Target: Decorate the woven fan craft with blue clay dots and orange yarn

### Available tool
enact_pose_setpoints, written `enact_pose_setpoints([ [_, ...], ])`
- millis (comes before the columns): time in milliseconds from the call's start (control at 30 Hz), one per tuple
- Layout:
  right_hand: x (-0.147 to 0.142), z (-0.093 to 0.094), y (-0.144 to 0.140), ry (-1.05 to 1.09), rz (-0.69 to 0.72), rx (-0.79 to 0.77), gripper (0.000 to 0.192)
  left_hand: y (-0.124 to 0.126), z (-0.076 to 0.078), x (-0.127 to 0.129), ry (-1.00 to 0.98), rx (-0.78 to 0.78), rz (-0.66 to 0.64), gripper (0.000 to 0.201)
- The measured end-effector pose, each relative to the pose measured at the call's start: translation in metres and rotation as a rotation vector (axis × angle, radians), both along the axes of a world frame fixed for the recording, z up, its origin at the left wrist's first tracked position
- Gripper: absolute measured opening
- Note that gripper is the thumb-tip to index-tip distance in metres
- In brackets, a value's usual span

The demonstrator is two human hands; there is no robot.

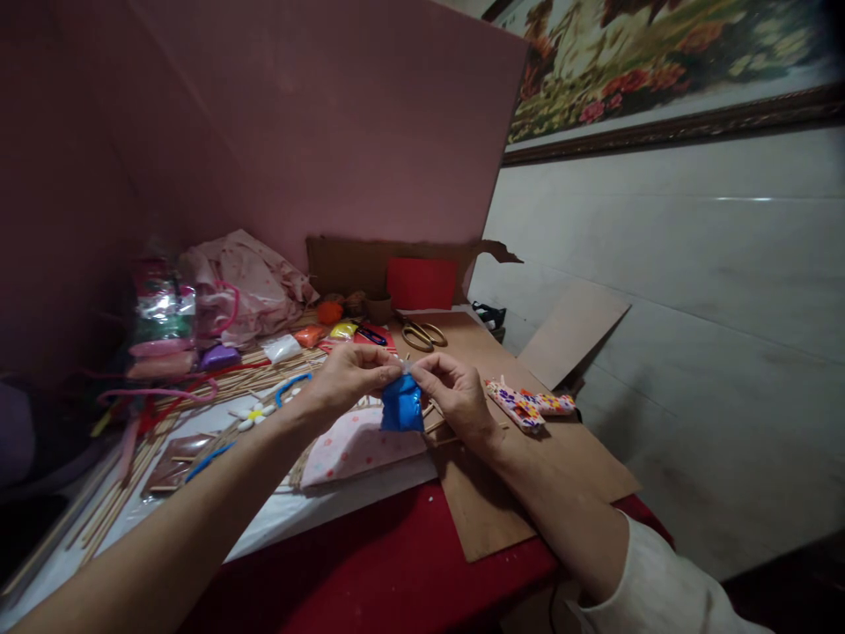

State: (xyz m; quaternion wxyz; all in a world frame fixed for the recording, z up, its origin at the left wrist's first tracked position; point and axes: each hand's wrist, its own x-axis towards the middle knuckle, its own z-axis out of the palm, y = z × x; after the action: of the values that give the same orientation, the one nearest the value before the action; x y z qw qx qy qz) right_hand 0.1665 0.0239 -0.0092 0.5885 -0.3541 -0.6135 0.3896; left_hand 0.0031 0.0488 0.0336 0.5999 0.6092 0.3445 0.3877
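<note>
Hands meet above the table's middle: left hand [349,374] and right hand [455,396] both pinch the clear top of a small blue packet [402,405], scissors [422,335] lying beyond.

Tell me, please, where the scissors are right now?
The scissors lie on the brown cardboard at the back of the table, beyond both hands, just before the red card.

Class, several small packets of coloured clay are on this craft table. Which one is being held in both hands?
The blue packet, pinched at its top between the left hand and right hand. The orange packet and yellow packet lie untouched behind.
</note>
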Motion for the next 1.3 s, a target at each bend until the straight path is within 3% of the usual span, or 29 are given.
enact_pose_setpoints([
  [200,-0.0011,-0.0013,0.0005,0.002,0.005,-0.016,0.022,-0.001,0.0017,0.0038,0.067,0.067,0.06,0.027],
  [567,-0.0007,-0.0004,-0.0018,-0.042,-0.014,0.009,0.023,-0.0047,0.0007,0.003,0.111,0.247,0.006,0.023],
  [867,0.0003,-0.0008,0.0006,0.034,-0.053,0.029,0.021,0.0017,-0.0013,-0.0019,0.074,0.13,0.075,0.024],
  [1300,0.0009,-0.0009,-0.0021,-0.038,0.008,0.02,0.022,-0.0035,-0.003,0.0009,0.07,0.203,0.012,0.023],
])
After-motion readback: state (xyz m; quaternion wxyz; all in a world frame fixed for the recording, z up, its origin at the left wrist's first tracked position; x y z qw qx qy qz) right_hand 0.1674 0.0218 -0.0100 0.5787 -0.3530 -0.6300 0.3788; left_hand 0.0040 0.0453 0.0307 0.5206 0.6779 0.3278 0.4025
